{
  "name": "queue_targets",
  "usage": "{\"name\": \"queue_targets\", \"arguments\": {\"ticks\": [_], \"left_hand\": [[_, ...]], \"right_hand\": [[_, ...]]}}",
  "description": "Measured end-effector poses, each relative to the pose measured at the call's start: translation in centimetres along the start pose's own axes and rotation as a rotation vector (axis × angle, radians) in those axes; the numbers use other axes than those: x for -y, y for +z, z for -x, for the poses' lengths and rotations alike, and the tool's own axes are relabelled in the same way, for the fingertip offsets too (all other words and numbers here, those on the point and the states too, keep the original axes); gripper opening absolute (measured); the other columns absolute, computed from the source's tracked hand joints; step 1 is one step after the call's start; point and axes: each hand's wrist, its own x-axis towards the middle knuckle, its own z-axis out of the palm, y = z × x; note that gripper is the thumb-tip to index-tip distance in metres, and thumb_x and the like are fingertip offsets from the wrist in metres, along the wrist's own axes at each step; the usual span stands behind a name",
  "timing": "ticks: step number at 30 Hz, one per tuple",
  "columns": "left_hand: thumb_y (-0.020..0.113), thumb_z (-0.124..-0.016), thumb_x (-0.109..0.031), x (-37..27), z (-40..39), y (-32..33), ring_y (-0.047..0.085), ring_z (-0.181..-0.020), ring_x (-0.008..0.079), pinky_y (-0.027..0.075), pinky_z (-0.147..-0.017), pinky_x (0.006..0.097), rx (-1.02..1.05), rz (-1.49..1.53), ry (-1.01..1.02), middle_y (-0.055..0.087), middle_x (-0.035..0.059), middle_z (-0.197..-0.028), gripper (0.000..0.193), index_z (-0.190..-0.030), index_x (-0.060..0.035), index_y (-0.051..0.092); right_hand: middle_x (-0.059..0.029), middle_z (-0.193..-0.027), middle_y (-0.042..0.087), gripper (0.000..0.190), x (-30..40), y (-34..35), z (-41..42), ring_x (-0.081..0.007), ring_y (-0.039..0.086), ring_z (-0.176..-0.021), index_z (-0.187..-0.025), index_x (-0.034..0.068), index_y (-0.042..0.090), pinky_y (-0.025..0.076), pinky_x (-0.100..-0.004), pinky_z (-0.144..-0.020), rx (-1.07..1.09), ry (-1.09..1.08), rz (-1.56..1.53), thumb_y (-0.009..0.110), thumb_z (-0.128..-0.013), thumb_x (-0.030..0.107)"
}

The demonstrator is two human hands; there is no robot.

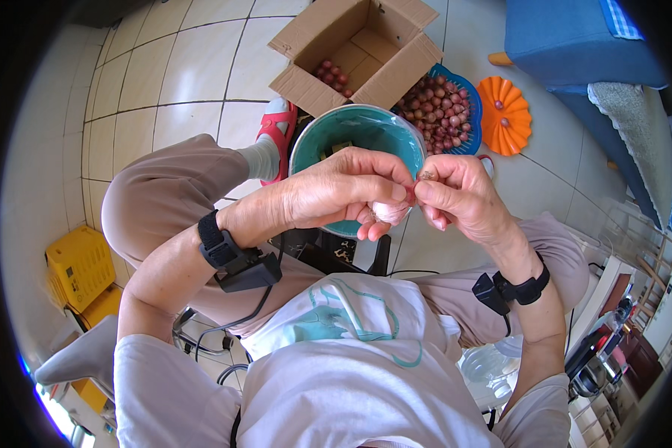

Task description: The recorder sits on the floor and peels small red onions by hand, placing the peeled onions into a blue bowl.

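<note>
My left hand (353, 193) holds a pale pink bulb (391, 213), which looks like a shallot or a garlic bulb, over the near rim of a teal bucket (364, 126). My right hand (459, 193) meets it at the bulb's right end, thumb and forefinger pinching a small reddish piece of skin there. The bucket has a clear plastic liner and some dark scraps inside, partly hidden by my left hand. Beyond it, a blue plastic basket (475, 120) is heaped with small red onions or shallots (439, 109).
An open cardboard box (364, 47) behind the bucket holds several more red bulbs (333, 75). An orange scalloped dish (507, 134) with two bulbs lies right of the basket. Blue upholstered furniture (565, 50) stands at upper right, a yellow case (84, 269) at left.
</note>
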Motion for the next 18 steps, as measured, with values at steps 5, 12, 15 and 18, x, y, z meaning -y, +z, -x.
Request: {"name": "queue_targets", "arguments": {"ticks": [5, 12, 15, 18], "left_hand": [[0.053, -0.086, -0.007, 0.26, -0.03, 0.36, 0.058, -0.059, 0.0153, 0.048, -0.051, 0.0255, 0.012, -0.079, -0.030, 0.060, 0.0115, -0.076, 0.011, -0.092, 0.0023, 0.057], [0.056, -0.085, -0.010, 0.57, 0.18, 0.21, 0.061, -0.058, 0.0148, 0.047, -0.048, 0.0223, 0.149, 0.055, -0.089, 0.062, 0.0108, -0.075, 0.012, -0.089, 0.0002, 0.059], [0.056, -0.084, -0.009, 0.63, 0.25, 0.27, 0.058, -0.052, 0.0158, 0.043, -0.042, 0.0224, 0.124, 0.019, -0.121, 0.062, 0.0136, -0.073, 0.013, -0.088, 0.0022, 0.060], [0.056, -0.082, -0.008, 0.96, 0.09, 0.08, 0.056, -0.049, 0.0158, 0.040, -0.037, 0.0229, 0.123, 0.009, -0.091, 0.062, 0.0157, -0.071, 0.014, -0.086, 0.0046, 0.060]], "right_hand": [[0.0013, -0.062, 0.053, 0.020, -0.41, 0.20, 0.16, -0.0036, 0.045, -0.050, -0.076, 0.005, 0.055, 0.036, -0.0178, -0.045, 0.077, 0.018, 0.007, 0.062, -0.088, 0.019], [0.0012, -0.061, 0.052, 0.019, -0.17, 0.63, 0.71, -0.0037, 0.044, -0.049, -0.076, 0.004, 0.055, 0.034, -0.0180, -0.044, 0.154, 0.068, -0.094, 0.063, -0.086, 0.019], [0.0010, -0.062, 0.051, 0.020, -0.08, 0.72, 0.73, -0.0039, 0.044, -0.049, -0.076, 0.004, 0.056, 0.035, -0.0183, -0.044, 0.192, 0.103, -0.113, 0.064, -0.084, 0.020], [0.0008, -0.062, 0.052, 0.020, -0.03, 0.70, 0.71, -0.0041, 0.045, -0.049, -0.076, 0.004, 0.057, 0.035, -0.0184, -0.045, 0.222, 0.116, -0.127, 0.066, -0.082, 0.021]]}}
